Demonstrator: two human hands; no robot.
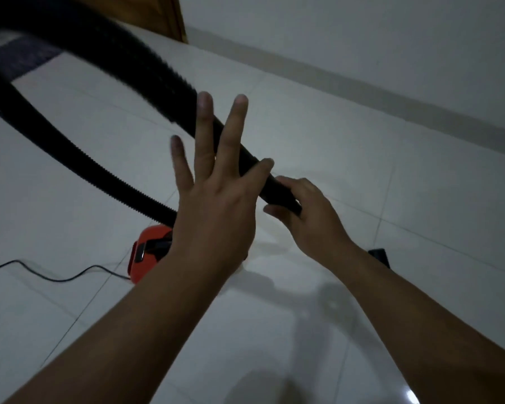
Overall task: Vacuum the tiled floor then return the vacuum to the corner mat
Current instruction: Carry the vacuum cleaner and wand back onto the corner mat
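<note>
Black ribbed hose (79,167) loops up from the orange vacuum body (148,252) on the tiled floor (347,141) and swings round overhead to the smooth end piece that you have in your right hand (309,217). Your right fingers are curled round that rigid end, thumb on top, so the grip sits where the hose cannot flex and you can aim it. Your left hand (216,202) holds nothing: its fingers are spread wide and flat, the thumb just touching the tube's side, which reads as steadying or about to take a second grip further up (I cannot tell which).

The vacuum body sits low behind your left wrist, its thin power cord (41,272) trailing off to the left across the tiles. No floor nozzle is on the end you hold; a small dark part (379,255) lies on the floor beside your right forearm, too hidden to name. A dark mat (21,59) shows at the far left, under the hose loop, well apart from the machine, so the return trip is not yet made.
</note>
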